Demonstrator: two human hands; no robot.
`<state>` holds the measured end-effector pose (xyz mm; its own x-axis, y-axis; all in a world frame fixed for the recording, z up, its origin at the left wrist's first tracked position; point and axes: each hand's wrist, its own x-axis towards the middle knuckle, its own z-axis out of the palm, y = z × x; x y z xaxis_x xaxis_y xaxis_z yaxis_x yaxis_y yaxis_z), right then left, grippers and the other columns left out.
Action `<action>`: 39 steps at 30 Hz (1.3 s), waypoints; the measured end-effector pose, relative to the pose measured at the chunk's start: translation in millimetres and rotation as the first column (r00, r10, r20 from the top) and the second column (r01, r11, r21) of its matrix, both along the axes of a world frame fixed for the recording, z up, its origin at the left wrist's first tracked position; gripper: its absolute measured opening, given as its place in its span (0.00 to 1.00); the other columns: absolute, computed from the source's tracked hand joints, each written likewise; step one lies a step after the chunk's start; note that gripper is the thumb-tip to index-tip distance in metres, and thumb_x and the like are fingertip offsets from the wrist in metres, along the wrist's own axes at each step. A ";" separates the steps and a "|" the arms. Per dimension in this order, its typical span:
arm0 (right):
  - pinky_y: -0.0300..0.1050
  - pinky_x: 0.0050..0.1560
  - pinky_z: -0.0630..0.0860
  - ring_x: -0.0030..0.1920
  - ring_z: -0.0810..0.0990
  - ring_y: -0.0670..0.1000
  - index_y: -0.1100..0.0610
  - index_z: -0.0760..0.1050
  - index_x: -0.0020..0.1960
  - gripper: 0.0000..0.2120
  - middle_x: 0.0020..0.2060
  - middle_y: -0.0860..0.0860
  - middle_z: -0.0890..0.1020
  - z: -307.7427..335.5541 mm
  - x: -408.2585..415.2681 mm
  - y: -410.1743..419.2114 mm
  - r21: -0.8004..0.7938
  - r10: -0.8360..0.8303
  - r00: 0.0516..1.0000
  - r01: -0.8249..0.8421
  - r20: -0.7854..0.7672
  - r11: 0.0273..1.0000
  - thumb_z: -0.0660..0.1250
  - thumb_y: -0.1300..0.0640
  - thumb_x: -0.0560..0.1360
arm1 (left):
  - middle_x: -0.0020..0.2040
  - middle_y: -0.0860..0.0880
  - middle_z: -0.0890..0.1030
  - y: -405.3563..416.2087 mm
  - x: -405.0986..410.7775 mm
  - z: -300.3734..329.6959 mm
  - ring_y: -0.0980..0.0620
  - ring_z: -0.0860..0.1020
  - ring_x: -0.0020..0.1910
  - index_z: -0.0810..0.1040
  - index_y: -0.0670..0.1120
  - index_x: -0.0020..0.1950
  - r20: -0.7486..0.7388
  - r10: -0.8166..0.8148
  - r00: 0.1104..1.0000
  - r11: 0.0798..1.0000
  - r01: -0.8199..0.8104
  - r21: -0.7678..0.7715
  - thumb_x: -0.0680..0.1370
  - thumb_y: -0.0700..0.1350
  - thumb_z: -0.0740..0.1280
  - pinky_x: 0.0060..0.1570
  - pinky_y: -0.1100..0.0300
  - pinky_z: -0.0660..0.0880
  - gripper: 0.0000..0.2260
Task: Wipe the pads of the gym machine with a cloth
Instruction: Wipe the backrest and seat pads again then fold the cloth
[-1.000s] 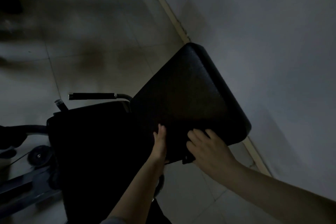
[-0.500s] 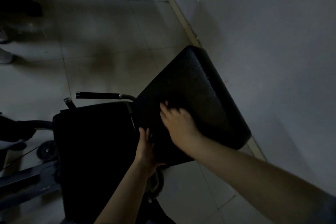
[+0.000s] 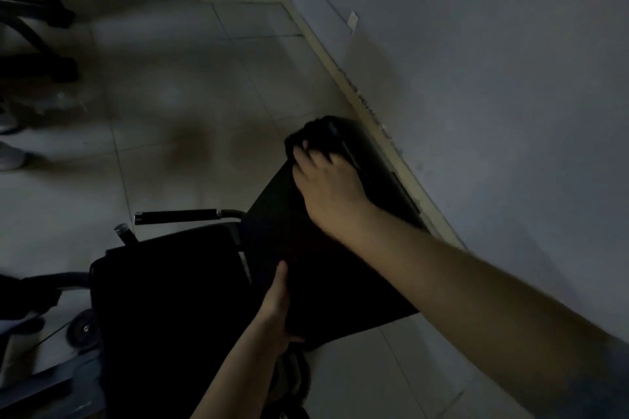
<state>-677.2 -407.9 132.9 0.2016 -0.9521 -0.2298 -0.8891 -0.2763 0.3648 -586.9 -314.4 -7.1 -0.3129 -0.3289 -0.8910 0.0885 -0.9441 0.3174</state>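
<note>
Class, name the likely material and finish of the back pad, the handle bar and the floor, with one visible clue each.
Back pad: probably matte black vinyl; dull surface, rounded edge.
Handle bar: black grip, maybe rubber, ending in a shiny metal collar.
Floor: pale glossy tiles; grout lines and soft reflections.
</note>
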 end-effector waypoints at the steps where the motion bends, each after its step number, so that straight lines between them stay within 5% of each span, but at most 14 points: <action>1: 0.48 0.64 0.62 0.70 0.60 0.55 0.59 0.54 0.76 0.27 0.77 0.57 0.48 -2.7 -6.9 29.2 0.036 0.024 0.999 -0.025 0.032 0.999 0.55 0.58 0.78 | 0.69 0.41 0.72 0.0 1.5 -4.3 0.35 0.71 0.65 0.68 0.51 0.71 -0.030 0.008 1.000 1.000 -0.008 0.015 0.65 0.76 0.56 0.64 0.32 0.64 0.42; 3: 0.44 0.54 0.69 0.62 0.72 0.51 0.58 0.65 0.72 0.27 0.75 0.56 0.60 -0.3 -17.5 97.7 0.148 -0.012 0.996 -0.001 0.091 0.989 0.60 0.55 0.74 | 0.67 0.41 0.73 -1.1 3.5 -6.7 0.35 0.71 0.64 0.71 0.50 0.69 -0.088 0.011 0.996 1.000 -0.009 0.027 0.60 0.78 0.58 0.65 0.33 0.62 0.46; 5: 0.41 0.44 0.69 0.51 0.81 0.48 0.54 0.80 0.60 0.23 0.65 0.52 0.76 3.7 -28.9 149.5 0.201 -0.008 0.990 -0.021 0.142 0.979 0.57 0.55 0.68 | 0.68 0.39 0.72 -1.6 2.9 1.2 0.35 0.70 0.65 0.70 0.48 0.70 -0.073 -0.024 0.997 1.000 0.025 0.008 0.68 0.76 0.54 0.64 0.36 0.62 0.41; 8: 0.43 0.44 0.63 0.52 0.82 0.49 0.53 0.83 0.53 0.23 0.59 0.51 0.80 11.7 -48.9 165.8 0.150 0.064 0.988 -0.085 0.137 0.985 0.55 0.56 0.65 | 0.69 0.42 0.72 -0.2 2.3 10.8 0.36 0.71 0.65 0.68 0.52 0.71 -0.005 0.000 1.000 0.997 0.000 -0.076 0.69 0.75 0.54 0.63 0.38 0.66 0.38; 11: 0.48 0.53 0.73 0.60 0.77 0.52 0.51 0.78 0.61 0.25 0.68 0.55 0.72 36.0 -41.9 110.3 0.095 0.066 0.989 -0.079 0.133 0.992 0.72 0.53 0.64 | 0.71 0.48 0.70 -1.5 -5.9 0.0 0.47 0.69 0.69 0.71 0.54 0.69 0.107 0.136 0.985 0.945 -0.096 -0.313 0.70 0.73 0.57 0.69 0.44 0.65 0.35; 13: 0.53 0.67 0.62 0.74 0.57 0.54 0.51 0.63 0.73 0.27 0.76 0.54 0.54 42.9 -39.0 51.7 0.066 0.080 0.993 -0.086 0.086 0.994 0.64 0.52 0.75 | 0.75 0.51 0.63 -5.8 -11.7 27.6 0.51 0.62 0.74 0.67 0.54 0.72 0.172 0.171 0.970 0.873 -0.068 -0.482 0.76 0.65 0.58 0.74 0.49 0.58 0.28; 15: 0.53 0.71 0.55 0.76 0.48 0.54 0.51 0.60 0.74 0.26 0.77 0.52 0.50 48.9 -34.9 -5.5 0.063 0.035 0.996 -0.041 0.082 0.997 0.59 0.47 0.78 | 0.76 0.53 0.60 -11.2 -16.0 56.9 0.53 0.59 0.74 0.65 0.54 0.73 0.175 0.170 0.970 0.791 -0.028 -0.611 0.80 0.56 0.57 0.74 0.54 0.55 0.21; 20: 0.51 0.73 0.53 0.76 0.49 0.54 0.50 0.60 0.74 0.26 0.77 0.51 0.50 36.6 -51.3 -31.2 0.078 -0.112 0.907 0.088 0.405 0.993 0.62 0.49 0.78 | 0.76 0.56 0.58 -17.0 -23.7 76.8 0.56 0.56 0.75 0.63 0.57 0.73 0.167 0.046 0.985 0.703 0.087 -0.706 0.81 0.56 0.55 0.74 0.57 0.52 0.20; 26: 0.45 0.60 0.73 0.75 0.55 0.52 0.47 0.62 0.73 0.35 0.77 0.46 0.51 30.2 -72.8 129.8 -0.099 -0.081 0.786 0.178 0.612 0.979 0.68 0.64 0.69 | 0.78 0.57 0.53 -17.3 -27.1 77.5 0.57 0.53 0.76 0.57 0.59 0.75 0.105 0.001 0.995 0.744 0.069 -0.665 0.80 0.56 0.54 0.76 0.53 0.52 0.22; 30: 0.42 0.61 0.68 0.74 0.50 0.45 0.39 0.53 0.74 0.43 0.77 0.42 0.46 19.5 -80.7 188.1 -0.018 -0.176 0.710 0.257 0.682 0.966 0.72 0.60 0.68 | 0.78 0.60 0.47 -14.8 -33.8 88.6 0.56 0.50 0.76 0.51 0.62 0.75 0.114 -0.043 0.992 0.760 0.107 -0.641 0.79 0.60 0.53 0.75 0.53 0.51 0.25; 33: 0.42 0.65 0.64 0.75 0.53 0.48 0.38 0.55 0.73 0.28 0.75 0.39 0.48 24.2 -81.6 157.5 -0.050 -0.145 0.657 0.269 0.740 0.962 0.60 0.44 0.76 | 0.78 0.60 0.44 -15.6 -34.4 90.1 0.56 0.49 0.76 0.49 0.62 0.75 0.105 -0.065 0.992 0.768 0.117 -0.630 0.78 0.62 0.53 0.75 0.51 0.52 0.27; 39: 0.45 0.70 0.60 0.73 0.61 0.51 0.46 0.59 0.74 0.26 0.75 0.51 0.60 21.1 -87.3 -15.0 0.252 -0.369 0.415 0.310 0.831 0.917 0.59 0.44 0.78 | 0.76 0.66 0.44 -17.0 -29.2 89.9 0.58 0.50 0.76 0.50 0.67 0.73 0.087 -0.085 0.993 0.796 0.120 -0.593 0.71 0.69 0.52 0.74 0.46 0.54 0.31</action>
